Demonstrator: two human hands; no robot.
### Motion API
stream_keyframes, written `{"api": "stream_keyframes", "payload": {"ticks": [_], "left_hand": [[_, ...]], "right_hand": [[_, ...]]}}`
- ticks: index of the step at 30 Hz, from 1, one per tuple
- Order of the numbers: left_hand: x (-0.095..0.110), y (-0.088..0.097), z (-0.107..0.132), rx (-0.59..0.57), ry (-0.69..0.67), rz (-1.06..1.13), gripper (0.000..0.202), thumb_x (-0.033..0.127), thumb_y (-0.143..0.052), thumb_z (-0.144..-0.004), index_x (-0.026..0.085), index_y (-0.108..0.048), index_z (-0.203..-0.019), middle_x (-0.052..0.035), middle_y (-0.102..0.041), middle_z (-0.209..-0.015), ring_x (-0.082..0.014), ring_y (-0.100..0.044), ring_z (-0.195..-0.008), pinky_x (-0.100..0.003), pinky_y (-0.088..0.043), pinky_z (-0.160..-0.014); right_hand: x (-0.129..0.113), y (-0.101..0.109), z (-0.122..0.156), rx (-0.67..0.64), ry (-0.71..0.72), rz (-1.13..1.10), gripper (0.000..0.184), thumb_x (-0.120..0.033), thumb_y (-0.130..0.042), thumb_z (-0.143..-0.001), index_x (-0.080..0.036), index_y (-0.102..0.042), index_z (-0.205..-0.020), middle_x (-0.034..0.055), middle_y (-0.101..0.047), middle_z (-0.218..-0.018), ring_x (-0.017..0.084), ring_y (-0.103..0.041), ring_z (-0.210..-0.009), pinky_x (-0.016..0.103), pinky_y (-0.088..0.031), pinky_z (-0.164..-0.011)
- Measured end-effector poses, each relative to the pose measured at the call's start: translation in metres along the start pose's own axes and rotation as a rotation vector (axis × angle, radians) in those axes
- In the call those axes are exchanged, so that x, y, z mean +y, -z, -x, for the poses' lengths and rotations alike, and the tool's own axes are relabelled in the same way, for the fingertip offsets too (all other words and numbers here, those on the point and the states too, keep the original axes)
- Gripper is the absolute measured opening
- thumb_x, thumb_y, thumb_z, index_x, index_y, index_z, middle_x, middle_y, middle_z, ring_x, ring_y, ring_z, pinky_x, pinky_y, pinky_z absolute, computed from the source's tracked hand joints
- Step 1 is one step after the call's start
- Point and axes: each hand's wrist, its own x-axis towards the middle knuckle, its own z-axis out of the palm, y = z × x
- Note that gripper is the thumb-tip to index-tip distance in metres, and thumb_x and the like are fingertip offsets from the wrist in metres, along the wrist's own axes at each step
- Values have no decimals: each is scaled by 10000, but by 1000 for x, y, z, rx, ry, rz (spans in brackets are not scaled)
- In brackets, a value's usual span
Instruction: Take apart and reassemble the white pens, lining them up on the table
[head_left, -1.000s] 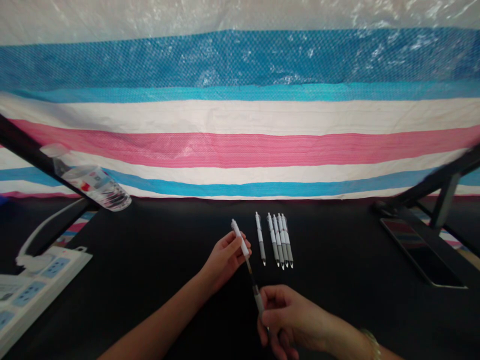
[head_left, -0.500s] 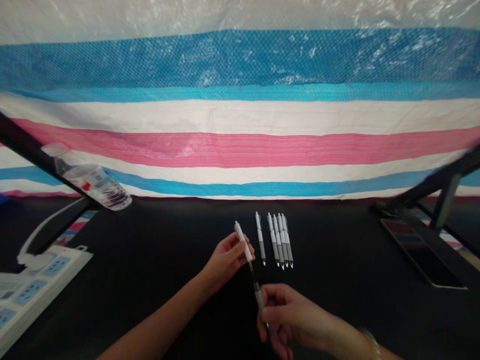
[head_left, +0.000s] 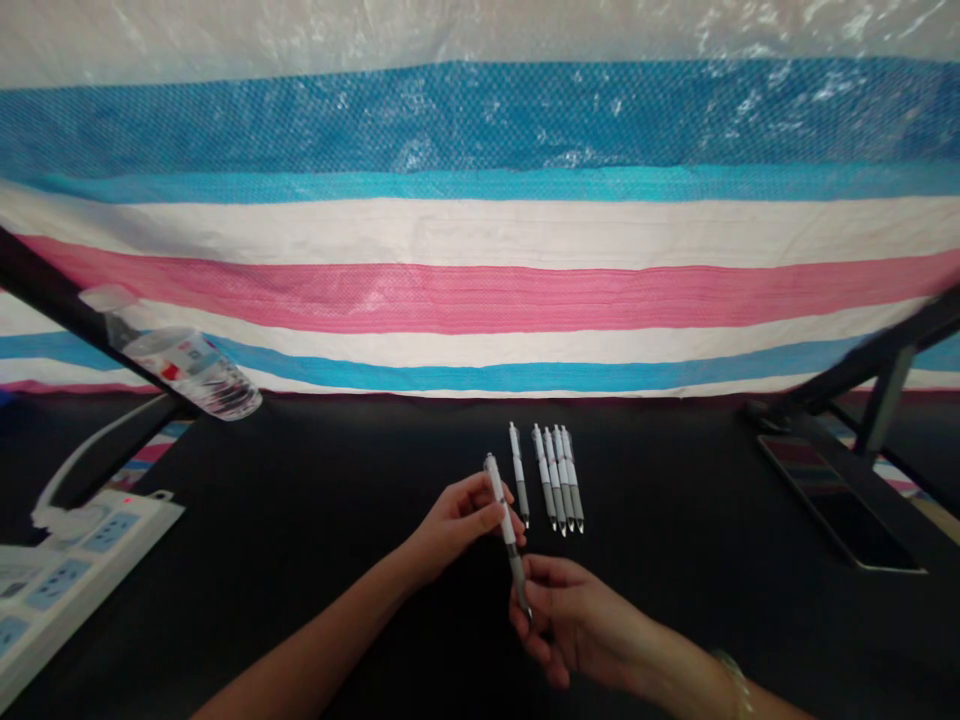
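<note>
My left hand (head_left: 459,522) is closed around the upper white barrel of a pen (head_left: 507,530), which stands tilted above the black tabletop (head_left: 315,520). My right hand (head_left: 574,622) pinches the pen's grey lower end from below, its fingers curled. Both halves of the pen meet between the two hands. Just beyond the hands, several more white and grey pens (head_left: 553,480) lie side by side in a row, tips pointing toward me.
A clear plastic water bottle (head_left: 180,365) leans at the back left. A white power strip (head_left: 60,580) with a cable lies at the left edge. A dark phone (head_left: 832,500) lies at the right by black stand legs (head_left: 885,390). A striped tarp (head_left: 480,230) hangs behind.
The two pen parts, earlier apart with a thin refill showing between them, have been pushed together. My left hand moved right and down toward my right hand.
</note>
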Motion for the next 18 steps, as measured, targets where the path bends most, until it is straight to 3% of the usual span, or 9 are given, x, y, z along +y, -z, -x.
{"api": "stream_keyframes", "payload": {"ticks": [6, 12, 18], "left_hand": [[2, 1, 1, -21, 5, -53, 273, 348, -770, -847, 138, -645, -969, -101, -765, -859, -215, -731, -808, -335, -534, -806], [1, 4, 1, -61, 64, -13, 301, 375, -782, -830, 144, -625, -943, -103, -767, -832, -245, -758, -789, -325, -574, -713], [1, 2, 1, -7, 43, -3, 306, 365, -795, -819, 142, -639, -957, -88, -753, -840, -232, -760, -764, -287, -581, -654]], "right_hand": [[1, 1, 0, -7, 19, -54, 422, -428, -825, -779, -174, -515, -909, 2, -601, -771, 90, -544, -537, 180, -409, -436], [1, 1, -1, -46, -6, -97, 373, -445, -781, -829, -135, -584, -899, -17, -572, -670, 70, -485, -468, 212, -435, -464], [-2, 2, 1, -82, 3, 2, 465, -492, -726, -862, -144, -533, -1103, 76, -686, -870, 161, -672, -636, 242, -514, -515]]}}
